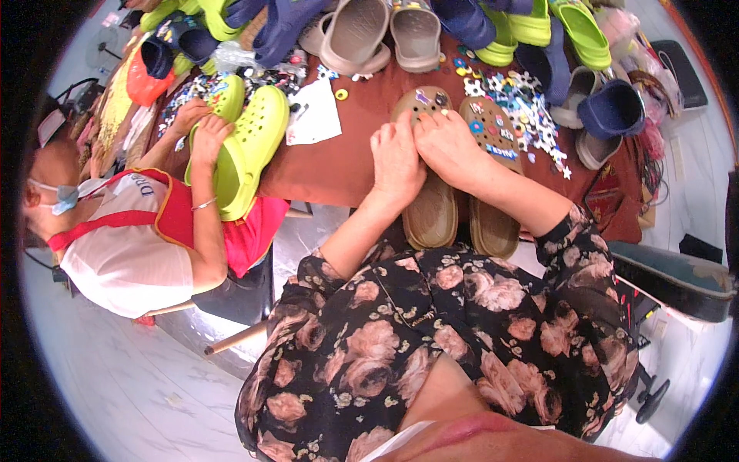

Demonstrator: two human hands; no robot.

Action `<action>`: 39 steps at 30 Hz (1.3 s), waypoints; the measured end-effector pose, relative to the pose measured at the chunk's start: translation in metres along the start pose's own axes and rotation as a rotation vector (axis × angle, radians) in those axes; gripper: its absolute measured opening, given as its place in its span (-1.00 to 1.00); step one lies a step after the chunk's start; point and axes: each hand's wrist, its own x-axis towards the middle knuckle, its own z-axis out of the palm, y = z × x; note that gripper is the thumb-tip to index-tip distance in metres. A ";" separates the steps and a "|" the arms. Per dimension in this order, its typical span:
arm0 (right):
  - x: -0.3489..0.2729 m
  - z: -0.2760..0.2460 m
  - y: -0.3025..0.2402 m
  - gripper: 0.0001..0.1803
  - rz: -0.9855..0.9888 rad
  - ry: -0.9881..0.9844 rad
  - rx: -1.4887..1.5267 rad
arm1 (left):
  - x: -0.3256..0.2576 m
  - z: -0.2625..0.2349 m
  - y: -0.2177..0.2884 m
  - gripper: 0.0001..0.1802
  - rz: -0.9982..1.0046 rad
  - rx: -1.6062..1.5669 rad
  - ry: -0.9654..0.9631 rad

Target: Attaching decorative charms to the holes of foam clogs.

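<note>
A brown clog [431, 215] stands at the table's edge in front of me, its holed toe pointing away and a few small charms on its top. My left hand [396, 158] is closed on the left side of its upper. My right hand [448, 150] is closed over the same upper, fingers bent and fingertips against it; whatever lies under them is hidden. Right beside it, the matching brown clog [496, 223] carries several colourful charms on its toe, with neither hand on it.
Loose charms [531, 123] lie heaped right of the clogs. Grey clogs [356, 35], navy clogs [612, 109] and lime clogs [581, 35] line the table [308, 173]. A white sheet [314, 114] lies left. Left of me, a co-worker [131, 239] handles lime clogs [258, 138].
</note>
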 end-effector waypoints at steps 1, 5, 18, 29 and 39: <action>-0.001 0.002 0.000 -0.84 -0.005 0.000 -0.014 | -0.002 0.002 -0.002 -0.26 0.032 0.020 -0.017; -0.003 0.004 0.002 -0.84 -0.020 -0.012 -0.053 | -0.002 0.005 -0.003 -0.25 0.054 0.004 0.016; -0.021 0.009 0.012 -0.84 0.040 0.141 0.171 | -0.001 0.007 -0.005 -0.60 0.042 -0.050 0.032; -0.019 0.003 0.010 -0.76 0.129 -0.013 -0.026 | -0.001 0.013 -0.007 -0.54 0.111 -0.001 0.000; -0.022 0.011 0.016 -0.87 0.086 0.205 0.252 | 0.001 0.014 -0.006 -0.59 0.150 0.012 0.065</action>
